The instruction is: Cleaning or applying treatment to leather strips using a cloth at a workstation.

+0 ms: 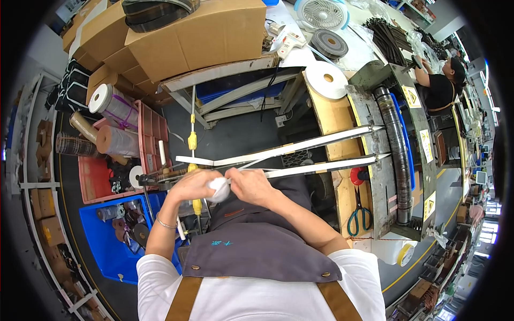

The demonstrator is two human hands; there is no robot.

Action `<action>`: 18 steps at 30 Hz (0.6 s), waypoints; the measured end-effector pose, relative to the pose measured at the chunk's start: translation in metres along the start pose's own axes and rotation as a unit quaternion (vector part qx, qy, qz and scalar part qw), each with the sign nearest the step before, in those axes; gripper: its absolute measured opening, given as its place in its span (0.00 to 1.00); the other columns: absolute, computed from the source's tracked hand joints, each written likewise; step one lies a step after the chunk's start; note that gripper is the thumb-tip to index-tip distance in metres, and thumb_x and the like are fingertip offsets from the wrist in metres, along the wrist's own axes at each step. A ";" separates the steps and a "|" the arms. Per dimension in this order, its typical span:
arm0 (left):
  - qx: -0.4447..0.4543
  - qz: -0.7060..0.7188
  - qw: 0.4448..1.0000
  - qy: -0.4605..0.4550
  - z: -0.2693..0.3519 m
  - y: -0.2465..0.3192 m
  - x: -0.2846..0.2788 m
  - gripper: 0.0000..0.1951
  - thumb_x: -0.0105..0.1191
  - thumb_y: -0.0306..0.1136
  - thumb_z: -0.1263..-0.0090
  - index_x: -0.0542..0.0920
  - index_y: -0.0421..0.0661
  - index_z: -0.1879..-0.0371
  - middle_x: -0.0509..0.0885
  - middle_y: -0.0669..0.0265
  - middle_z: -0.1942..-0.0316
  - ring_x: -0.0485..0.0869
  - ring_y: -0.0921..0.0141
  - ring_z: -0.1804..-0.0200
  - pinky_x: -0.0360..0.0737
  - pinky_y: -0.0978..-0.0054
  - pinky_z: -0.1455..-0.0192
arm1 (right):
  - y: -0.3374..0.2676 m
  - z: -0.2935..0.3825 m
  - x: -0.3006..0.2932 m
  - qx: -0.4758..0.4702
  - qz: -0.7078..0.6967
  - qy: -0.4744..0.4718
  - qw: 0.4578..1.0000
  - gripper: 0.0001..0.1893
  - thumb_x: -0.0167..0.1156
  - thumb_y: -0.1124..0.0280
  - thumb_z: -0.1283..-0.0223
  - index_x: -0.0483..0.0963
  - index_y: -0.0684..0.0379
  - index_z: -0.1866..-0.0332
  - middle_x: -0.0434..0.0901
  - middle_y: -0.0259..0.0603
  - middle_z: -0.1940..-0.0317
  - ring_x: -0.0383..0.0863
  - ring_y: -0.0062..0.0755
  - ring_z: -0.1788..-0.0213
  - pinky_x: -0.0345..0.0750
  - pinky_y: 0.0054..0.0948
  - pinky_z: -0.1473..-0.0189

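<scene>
My left hand [196, 185] is closed around a small white wad [219, 189]; whether it is cloth or rolled tape I cannot tell. Right beside it, my right hand [252, 186] has its fingers curled at a narrow white strip [257, 161], partly hidden by the fingers. Two long white bands, the far band [297, 147] and the near band [325, 165], stretch from around my hands to a metal machine with a dark roller [395, 156] at the right. Behind my left hand passes an upright rod with yellow fittings [192, 141].
A wooden board [333, 120] bears a white tape roll [326, 79], green-handled scissors [358, 218] and a red spool [355, 175]. At left stand a red crate [150, 132] and a blue bin [96, 240]. A cardboard box [200, 40] sits beyond; a co-worker [437, 84] stands far right.
</scene>
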State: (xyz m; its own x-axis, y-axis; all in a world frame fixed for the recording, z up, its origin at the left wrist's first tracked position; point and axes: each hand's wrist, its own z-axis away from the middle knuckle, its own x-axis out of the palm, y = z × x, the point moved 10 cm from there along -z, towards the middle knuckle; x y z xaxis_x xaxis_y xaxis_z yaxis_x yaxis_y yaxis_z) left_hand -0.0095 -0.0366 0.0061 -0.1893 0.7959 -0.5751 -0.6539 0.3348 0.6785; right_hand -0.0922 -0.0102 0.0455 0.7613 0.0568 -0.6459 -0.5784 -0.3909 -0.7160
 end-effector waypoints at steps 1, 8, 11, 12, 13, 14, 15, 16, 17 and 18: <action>0.019 0.129 0.991 -0.026 0.003 -0.001 0.007 0.17 0.56 0.33 0.51 0.77 0.43 0.60 0.80 0.60 0.60 0.79 0.65 0.57 0.74 0.71 0.55 | 0.015 0.003 0.012 0.044 0.023 -0.052 0.997 0.09 0.50 0.74 0.49 0.66 0.59 0.60 0.76 0.46 0.82 0.77 0.47 0.77 0.71 0.42 0.74; 0.040 0.472 0.869 0.143 0.008 -0.020 -0.015 0.23 0.57 0.27 0.46 0.70 0.41 0.49 0.77 0.69 0.59 0.75 0.79 0.55 0.72 0.80 0.52 | 0.048 0.018 0.048 0.193 -0.105 -0.086 0.972 0.13 0.49 0.72 0.45 0.61 0.64 0.56 0.76 0.52 0.79 0.76 0.55 0.73 0.70 0.45 0.71; 0.077 0.615 0.756 0.210 0.007 -0.022 -0.020 0.20 0.53 0.26 0.42 0.70 0.42 0.48 0.77 0.68 0.55 0.76 0.76 0.52 0.72 0.77 0.49 | 0.052 0.021 0.055 0.201 -0.127 -0.080 0.968 0.17 0.49 0.70 0.44 0.57 0.65 0.52 0.75 0.52 0.78 0.76 0.56 0.73 0.70 0.45 0.69; 0.077 0.615 0.756 0.210 0.005 -0.020 -0.017 0.20 0.53 0.26 0.42 0.70 0.42 0.48 0.77 0.68 0.55 0.76 0.76 0.52 0.72 0.77 0.49 | 0.051 0.021 0.054 0.203 -0.140 -0.075 0.966 0.19 0.49 0.70 0.44 0.57 0.65 0.50 0.75 0.52 0.79 0.76 0.56 0.73 0.70 0.45 0.69; 0.092 0.653 0.717 0.228 0.004 -0.020 -0.018 0.21 0.53 0.26 0.41 0.69 0.42 0.47 0.77 0.67 0.54 0.76 0.75 0.51 0.71 0.76 0.47 | 0.050 0.020 0.052 0.203 -0.140 -0.075 0.966 0.19 0.49 0.70 0.44 0.57 0.65 0.50 0.75 0.52 0.79 0.76 0.56 0.73 0.70 0.45 0.69; 0.106 0.688 0.675 0.244 0.004 -0.022 -0.019 0.22 0.52 0.25 0.41 0.68 0.43 0.45 0.76 0.67 0.52 0.75 0.74 0.49 0.71 0.74 0.45 | 0.049 0.020 0.050 0.205 -0.137 -0.084 0.965 0.22 0.49 0.70 0.44 0.55 0.65 0.47 0.75 0.52 0.79 0.76 0.56 0.74 0.70 0.44 0.69; 0.123 0.709 0.654 0.234 0.002 -0.022 -0.018 0.23 0.51 0.27 0.39 0.66 0.45 0.43 0.74 0.64 0.48 0.73 0.70 0.45 0.69 0.69 0.41 | 0.048 0.020 0.049 0.208 -0.134 -0.094 0.964 0.25 0.50 0.69 0.45 0.53 0.65 0.44 0.76 0.52 0.79 0.76 0.56 0.74 0.70 0.44 0.69; 0.123 0.709 0.654 0.233 0.001 -0.020 -0.018 0.23 0.51 0.27 0.39 0.66 0.45 0.43 0.74 0.64 0.48 0.73 0.70 0.45 0.69 0.69 0.41 | 0.050 0.021 0.050 0.208 -0.134 -0.093 0.964 0.25 0.50 0.69 0.45 0.53 0.65 0.44 0.76 0.52 0.79 0.76 0.56 0.74 0.70 0.44 0.69; 0.130 0.744 0.618 0.220 0.000 -0.016 -0.018 0.22 0.51 0.28 0.38 0.65 0.45 0.43 0.73 0.63 0.47 0.73 0.67 0.44 0.68 0.66 0.40 | 0.053 0.024 0.055 0.210 -0.130 -0.104 0.964 0.27 0.50 0.69 0.45 0.51 0.64 0.41 0.76 0.51 0.79 0.76 0.55 0.74 0.70 0.44 0.69; 0.137 0.777 0.579 0.206 0.000 -0.012 -0.018 0.22 0.50 0.29 0.37 0.64 0.46 0.43 0.72 0.61 0.45 0.72 0.65 0.43 0.67 0.63 0.39 | 0.054 0.027 0.059 0.211 -0.126 -0.116 0.962 0.29 0.50 0.69 0.45 0.49 0.62 0.39 0.76 0.51 0.80 0.76 0.55 0.74 0.70 0.45 0.69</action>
State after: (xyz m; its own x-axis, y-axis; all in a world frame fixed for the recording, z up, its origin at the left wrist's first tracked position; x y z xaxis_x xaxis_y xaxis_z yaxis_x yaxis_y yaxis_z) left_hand 0.0014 -0.0548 0.0086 -0.5894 0.0751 0.8044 0.6692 -0.5125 0.5381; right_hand -0.0865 -0.0030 -0.0390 0.8350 0.3236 -0.4450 -0.4893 0.0668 -0.8696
